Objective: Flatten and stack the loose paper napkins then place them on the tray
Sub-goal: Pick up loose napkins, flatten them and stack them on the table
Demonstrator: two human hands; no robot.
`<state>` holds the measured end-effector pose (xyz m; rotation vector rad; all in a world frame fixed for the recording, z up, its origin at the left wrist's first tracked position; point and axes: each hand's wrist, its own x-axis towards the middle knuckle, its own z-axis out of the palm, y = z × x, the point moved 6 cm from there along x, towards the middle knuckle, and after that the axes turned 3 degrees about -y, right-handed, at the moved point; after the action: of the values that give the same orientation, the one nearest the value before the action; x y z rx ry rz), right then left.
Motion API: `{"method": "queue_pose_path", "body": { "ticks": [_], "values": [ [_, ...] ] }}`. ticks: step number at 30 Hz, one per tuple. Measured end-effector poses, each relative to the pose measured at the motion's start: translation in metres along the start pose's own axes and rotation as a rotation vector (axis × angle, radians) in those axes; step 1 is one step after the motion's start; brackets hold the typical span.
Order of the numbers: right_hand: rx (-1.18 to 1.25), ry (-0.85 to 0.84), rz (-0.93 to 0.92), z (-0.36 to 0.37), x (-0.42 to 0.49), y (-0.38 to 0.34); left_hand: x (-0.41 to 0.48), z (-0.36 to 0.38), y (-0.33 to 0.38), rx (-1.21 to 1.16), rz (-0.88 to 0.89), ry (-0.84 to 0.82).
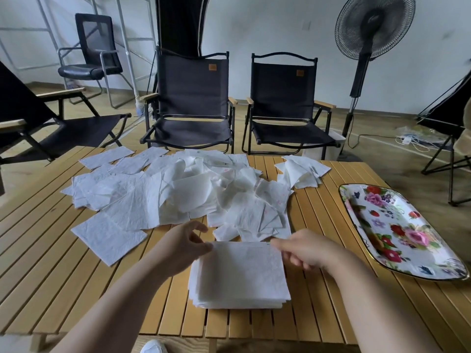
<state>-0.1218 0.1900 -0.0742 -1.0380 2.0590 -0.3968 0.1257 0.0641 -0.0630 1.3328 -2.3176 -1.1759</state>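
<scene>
Head view: a squared-up stack (239, 281) of flattened napkins lies on the slatted tabletop (63, 276), near its front edge. The left hand (183, 240) pinches the far left corner of the top napkin (242, 258) between thumb and fingers. The right hand (303, 250) is slightly blurred but appears to pinch the far right corner the same way, so the sheet is being laid square on the pile.

Just behind the stack is a wide spread of loose napkins (178, 189), many crumpled or overlapping, and a smaller heap (303, 171) lies apart at the far right. The flowered tray (397, 225) sits to the right of the stack, with no napkins on it.

I judge the work partly done. A fair stack is built, but most sheets remain to be flattened and nothing has reached the tray.
</scene>
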Motion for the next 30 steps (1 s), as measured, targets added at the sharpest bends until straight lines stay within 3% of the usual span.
{"method": "queue_pose_path", "body": {
  "ticks": [3, 5, 13, 21, 25, 30],
  "values": [
    [0.116, 0.38, -0.119, -0.014, 0.014, 0.001, 0.008, -0.003, -0.005, 0.031, -0.018, 0.091],
    [0.074, 0.475, -0.183, -0.015, 0.023, -0.003, 0.015, -0.003, -0.004, 0.054, -0.008, 0.123],
    [-0.182, 0.336, -0.368, 0.014, 0.067, -0.037, 0.037, -0.004, -0.008, 0.093, 0.0, 0.139],
    [-0.039, 0.467, -0.392, 0.007, 0.069, -0.044, 0.042, -0.007, -0.012, 0.063, 0.025, 0.128],
    [0.072, 0.475, -0.455, 0.004, 0.052, -0.053, 0.041, -0.006, -0.006, 0.056, 0.146, 0.131],
    [0.076, 0.34, -0.576, 0.013, 0.023, -0.08, 0.032, -0.005, 0.015, 0.145, 0.345, 0.184]
  ]
}}
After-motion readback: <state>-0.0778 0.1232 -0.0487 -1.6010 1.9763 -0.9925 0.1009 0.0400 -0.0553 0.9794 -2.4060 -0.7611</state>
